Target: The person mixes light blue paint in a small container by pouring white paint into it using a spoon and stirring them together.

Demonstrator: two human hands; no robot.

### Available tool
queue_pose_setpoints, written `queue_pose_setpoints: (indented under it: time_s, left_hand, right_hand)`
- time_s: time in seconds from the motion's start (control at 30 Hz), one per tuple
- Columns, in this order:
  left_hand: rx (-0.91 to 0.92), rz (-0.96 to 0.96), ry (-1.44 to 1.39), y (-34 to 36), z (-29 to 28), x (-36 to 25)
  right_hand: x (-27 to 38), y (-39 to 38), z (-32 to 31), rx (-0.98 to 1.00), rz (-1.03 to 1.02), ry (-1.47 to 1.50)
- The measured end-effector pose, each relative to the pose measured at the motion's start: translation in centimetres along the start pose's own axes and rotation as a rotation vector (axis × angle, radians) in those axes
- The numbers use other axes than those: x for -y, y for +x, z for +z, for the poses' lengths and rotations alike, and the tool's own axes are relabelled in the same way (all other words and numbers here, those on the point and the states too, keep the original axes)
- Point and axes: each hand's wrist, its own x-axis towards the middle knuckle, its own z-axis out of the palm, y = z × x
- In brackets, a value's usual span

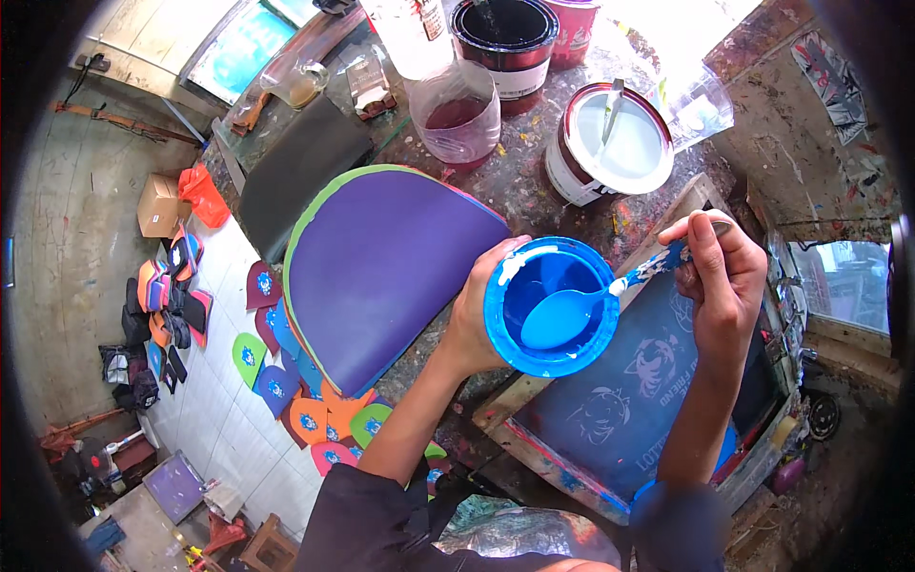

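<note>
A blue plastic tub (508, 305) of blue ink is gripped around its side by my left hand (474, 307). My right hand (720, 281) pinches a paint-spattered spoon (555, 317), whose blue-coated bowl is over the tub's mouth. Beneath them at the right lies a wooden-framed printing screen (499, 405) with pale stencil designs. Left of the tub, a stack of semicircular sheets (386, 267), purple on top over green, lies on the paint-stained worktop (515, 157). A large can of pale ink (640, 143) with a stick in it stands behind the tub.
Behind are a dark can (505, 76), a cloudy container (453, 114) and a clear cup (705, 110). A dark sheet (295, 172) lies back left. Printed colored pieces (308, 421), piles of pieces (167, 305), a cardboard box (160, 205) and an orange bag (202, 195) rest at the left.
</note>
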Motion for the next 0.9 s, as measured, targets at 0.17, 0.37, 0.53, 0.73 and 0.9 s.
queue_pose_setpoints:
  time_s: [0.17, 0.37, 0.53, 0.73, 0.9]
  left_hand:
    - [0.007, 0.011, -0.014, 0.07, 0.02, -0.03]
    - [0.01, 0.03, 0.011, 0.19, -0.08, 0.04]
    - [0.012, 0.039, 0.022, -0.04, -0.07, 0.32]
    - [0.001, -0.009, -0.026, 0.01, 0.02, 0.01]
    - [0.01, 0.021, 0.043, 0.09, -0.14, -0.14]
  right_hand:
    - [0.3, 0.0, 0.15, 0.013, 0.01, 0.031]
    - [0.26, 0.04, 0.29, 0.029, 0.015, 0.052]
    - [0.14, 0.03, 0.55, 0.034, -0.001, 0.03]
    - [0.2, -0.02, 0.43, 0.034, -0.004, 0.008]
    - [0.44, 0.36, -0.21, -0.001, 0.008, 0.011]
